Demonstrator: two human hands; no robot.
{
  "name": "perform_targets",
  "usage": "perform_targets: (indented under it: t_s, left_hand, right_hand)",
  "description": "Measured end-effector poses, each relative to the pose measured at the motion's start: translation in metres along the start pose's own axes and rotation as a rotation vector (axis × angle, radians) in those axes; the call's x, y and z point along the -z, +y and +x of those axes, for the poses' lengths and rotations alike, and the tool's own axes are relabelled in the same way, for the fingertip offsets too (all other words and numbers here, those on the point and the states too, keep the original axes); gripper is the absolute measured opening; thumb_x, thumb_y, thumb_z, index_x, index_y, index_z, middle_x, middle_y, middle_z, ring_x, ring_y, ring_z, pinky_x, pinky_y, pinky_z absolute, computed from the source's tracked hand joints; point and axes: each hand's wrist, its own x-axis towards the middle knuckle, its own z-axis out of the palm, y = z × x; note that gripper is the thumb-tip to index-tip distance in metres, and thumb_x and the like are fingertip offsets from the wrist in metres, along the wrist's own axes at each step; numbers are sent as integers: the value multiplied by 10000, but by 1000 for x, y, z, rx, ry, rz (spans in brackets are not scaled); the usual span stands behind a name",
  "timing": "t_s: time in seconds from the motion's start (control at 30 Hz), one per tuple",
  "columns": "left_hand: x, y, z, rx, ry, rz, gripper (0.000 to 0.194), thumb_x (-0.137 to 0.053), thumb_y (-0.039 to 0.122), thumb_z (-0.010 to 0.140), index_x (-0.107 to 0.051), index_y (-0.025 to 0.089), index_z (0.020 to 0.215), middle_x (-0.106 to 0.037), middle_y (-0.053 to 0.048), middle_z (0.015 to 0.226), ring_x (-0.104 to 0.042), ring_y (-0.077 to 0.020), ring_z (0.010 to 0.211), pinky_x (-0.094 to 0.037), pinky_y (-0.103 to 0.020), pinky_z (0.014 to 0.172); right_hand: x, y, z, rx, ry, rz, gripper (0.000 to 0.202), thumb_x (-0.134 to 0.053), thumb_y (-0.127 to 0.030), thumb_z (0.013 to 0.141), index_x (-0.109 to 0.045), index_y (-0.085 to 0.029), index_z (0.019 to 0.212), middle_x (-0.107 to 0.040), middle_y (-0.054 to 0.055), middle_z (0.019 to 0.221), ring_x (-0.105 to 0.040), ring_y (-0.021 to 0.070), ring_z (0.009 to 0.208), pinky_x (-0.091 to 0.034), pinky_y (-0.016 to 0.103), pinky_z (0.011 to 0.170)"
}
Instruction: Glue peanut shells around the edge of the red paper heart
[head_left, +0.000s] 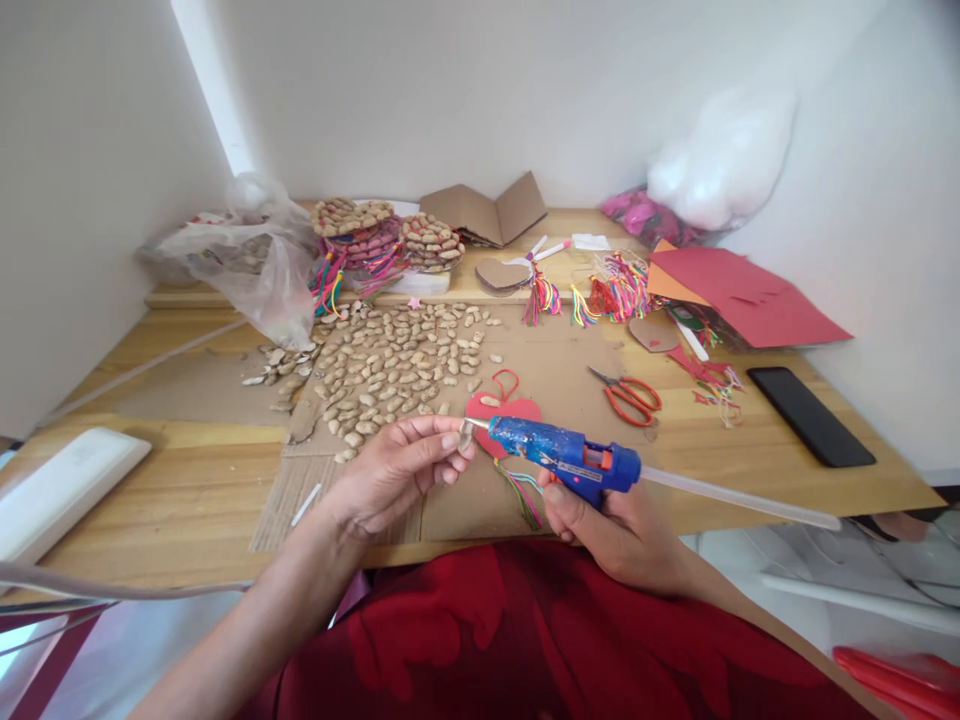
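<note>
My right hand (600,520) is wrapped around the handle of a blue hot glue gun (551,450), with a long clear glue stick (742,498) poking out of its back. Between the thumb and fingers of my left hand (401,465) is a peanut (466,436), mostly covered by the fingertips. The gun's metal nozzle points left and is right at this peanut; whether they touch I cannot tell. Behind the gun lies a red heart (517,408) with a red loop on top and a colourful tassel (521,495) below. One peanut (490,401) rests on the heart.
Many loose peanuts (397,360) cover the cardboard (559,350). Red-handled scissors (630,397) and a black phone (810,415) lie to the right. Finished peanut pieces (431,240), tassels (622,285), red sheets (750,290) and plastic bags (255,250) stand farther back. A white box (75,490) sits left.
</note>
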Motion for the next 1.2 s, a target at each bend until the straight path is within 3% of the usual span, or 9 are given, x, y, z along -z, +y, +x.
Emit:
perform_targets:
  t_s: [0.23,0.57,1.2]
  left_hand:
    - [-2,2,0,39,-17,-25,350,-1017,417,641,-830,158,784,-736,-38,732,-675,-93,649,-561,-143,600]
    - [-2,0,-2,43,-50,-50,291,-985,365,712,-832,139,814,-741,-45,721,-647,-72,594,-552,-132,578]
    - [-1,2,-3,55,-18,-62,348,-1024,389,638,-832,153,808,-744,-35,729,-691,-95,650,-572,-140,591]
  right_hand:
    - [1,1,1,-23,-31,59,350,-526,-480,1071,-575,-224,837,-540,-24,665,-509,124,579,-429,258,547]
    - [-1,0,5,1,-22,121,364,-533,-508,1072,-570,-217,858,-534,-33,666,-506,108,585,-418,245,550]
    - [-2,-1,4,-27,-15,169,351,-552,-549,1056,-606,-210,985,-497,-49,651,-463,109,560,-402,250,532]
